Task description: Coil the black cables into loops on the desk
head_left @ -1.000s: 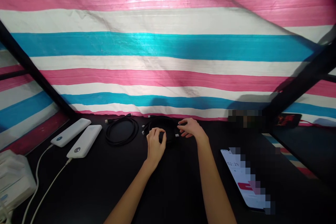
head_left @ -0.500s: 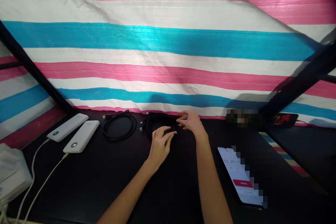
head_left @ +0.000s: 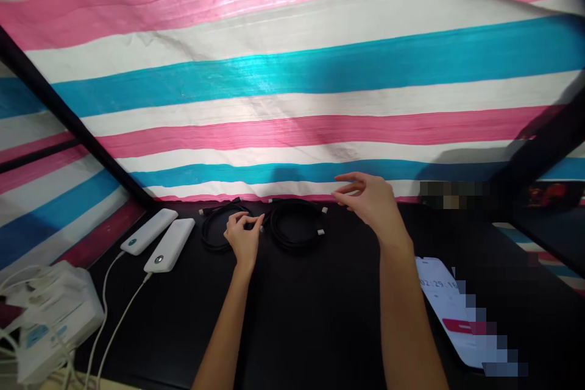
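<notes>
My left hand hovers over or touches the right side of a small coil of black cable, its thumb and fingertips drawn together. A pale connector end shows just below those fingertips; whether they grip it is hidden. To the right lies a larger coil of black cable. Two light connector ends, an upper one and a lower one, stick out on its right side. My right hand is raised beyond this coil, fingers apart and holding nothing.
Two white power banks with white cords lie at left, near a white power strip crowded with plugs. A lit phone showing a timer rests at right on the black table. Striped sheeting hangs behind.
My left hand has moved left from the larger coil to the gap by the smaller coil. My right hand has lifted away to the right. The whole view has shifted and tilted.
</notes>
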`<action>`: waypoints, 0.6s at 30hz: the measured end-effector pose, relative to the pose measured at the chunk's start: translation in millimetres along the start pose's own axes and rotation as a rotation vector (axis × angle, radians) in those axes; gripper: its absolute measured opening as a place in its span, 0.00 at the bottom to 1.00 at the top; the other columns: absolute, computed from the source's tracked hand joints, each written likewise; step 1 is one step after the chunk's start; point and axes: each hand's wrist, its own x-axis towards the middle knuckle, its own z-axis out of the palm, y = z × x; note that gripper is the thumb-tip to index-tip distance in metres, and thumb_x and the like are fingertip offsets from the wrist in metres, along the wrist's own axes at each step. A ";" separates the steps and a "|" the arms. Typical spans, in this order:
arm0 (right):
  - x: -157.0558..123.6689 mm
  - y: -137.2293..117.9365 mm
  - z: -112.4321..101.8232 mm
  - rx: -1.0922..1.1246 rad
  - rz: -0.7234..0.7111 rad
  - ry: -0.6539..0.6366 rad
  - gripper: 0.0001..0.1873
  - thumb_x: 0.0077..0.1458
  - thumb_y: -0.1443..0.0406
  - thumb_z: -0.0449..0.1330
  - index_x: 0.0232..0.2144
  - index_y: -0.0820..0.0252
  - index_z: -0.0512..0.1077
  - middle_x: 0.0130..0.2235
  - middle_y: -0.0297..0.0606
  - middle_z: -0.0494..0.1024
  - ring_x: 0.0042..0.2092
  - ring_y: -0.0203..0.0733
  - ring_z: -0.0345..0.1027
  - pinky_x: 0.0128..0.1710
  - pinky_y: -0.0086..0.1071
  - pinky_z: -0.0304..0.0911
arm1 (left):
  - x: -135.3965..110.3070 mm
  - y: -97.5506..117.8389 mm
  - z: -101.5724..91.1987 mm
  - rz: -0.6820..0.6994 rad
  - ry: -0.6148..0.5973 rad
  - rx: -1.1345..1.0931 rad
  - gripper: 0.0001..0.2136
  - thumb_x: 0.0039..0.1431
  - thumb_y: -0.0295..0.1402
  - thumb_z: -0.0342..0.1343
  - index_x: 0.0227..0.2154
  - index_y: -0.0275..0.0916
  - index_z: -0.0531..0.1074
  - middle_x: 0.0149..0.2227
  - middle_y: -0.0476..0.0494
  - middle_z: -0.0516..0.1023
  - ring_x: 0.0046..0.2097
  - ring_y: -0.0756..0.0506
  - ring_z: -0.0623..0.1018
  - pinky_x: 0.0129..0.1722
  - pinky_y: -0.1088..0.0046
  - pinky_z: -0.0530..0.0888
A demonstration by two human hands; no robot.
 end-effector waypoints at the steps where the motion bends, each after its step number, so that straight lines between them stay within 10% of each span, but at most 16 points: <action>1: -0.1 -0.6 -0.5 0.030 -0.020 0.022 0.17 0.45 0.64 0.63 0.41 0.59 0.74 0.30 0.37 0.80 0.29 0.40 0.74 0.26 0.28 0.67 | 2.0 -4.9 1.0 -0.027 0.007 -0.014 0.11 0.48 0.43 0.61 0.22 0.41 0.77 0.37 0.45 0.74 0.42 0.42 0.74 0.46 0.62 0.68; 12: -7.3 -5.5 -1.9 0.189 -0.073 0.126 0.13 0.44 0.62 0.63 0.35 0.58 0.75 0.28 0.35 0.79 0.25 0.39 0.71 0.24 0.31 0.64 | 1.3 -25.0 17.5 0.049 -0.093 -0.187 0.14 0.57 0.38 0.50 0.32 0.38 0.79 0.39 0.41 0.76 0.42 0.43 0.75 0.46 0.66 0.69; 18: -33.9 -3.2 -49.5 0.277 -0.057 0.173 0.16 0.43 0.59 0.65 0.37 0.59 0.75 0.28 0.36 0.78 0.25 0.41 0.73 0.26 0.31 0.66 | 2.9 -45.3 27.9 0.084 -0.108 -0.083 0.15 0.55 0.42 0.51 0.30 0.39 0.79 0.41 0.40 0.76 0.45 0.40 0.74 0.48 0.61 0.68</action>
